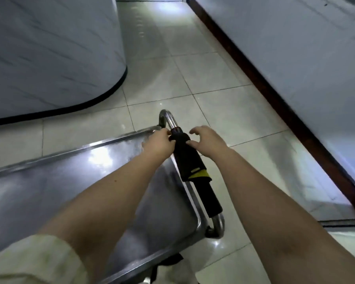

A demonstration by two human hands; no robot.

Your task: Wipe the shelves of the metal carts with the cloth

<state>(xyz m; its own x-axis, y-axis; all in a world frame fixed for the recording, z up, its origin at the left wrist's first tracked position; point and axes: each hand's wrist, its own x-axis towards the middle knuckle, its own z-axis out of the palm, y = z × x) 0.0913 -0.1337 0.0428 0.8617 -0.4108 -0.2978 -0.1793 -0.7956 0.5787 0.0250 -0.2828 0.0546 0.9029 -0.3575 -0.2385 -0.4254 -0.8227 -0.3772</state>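
Note:
A steel cart's top shelf (pixel 66 181) fills the lower left. Its handle bar (pixel 211 201) runs along the shelf's right end, wrapped in black padding. A black cloth with a yellow edge (pixel 188 158) is draped over the far part of that handle. My left hand (pixel 158 143) pinches the cloth's far end with curled fingers. My right hand (pixel 206 140) hovers just right of the cloth, fingers loosely curved, thumb tip at the cloth's edge, gripping nothing.
A curved white counter with a black base (pixel 49 54) stands at the left. A white wall with a dark brown skirting board (pixel 275 95) runs along the right. Pale floor tiles (pixel 172 68) lie between them. Another metal edge (pixel 344 224) shows at lower right.

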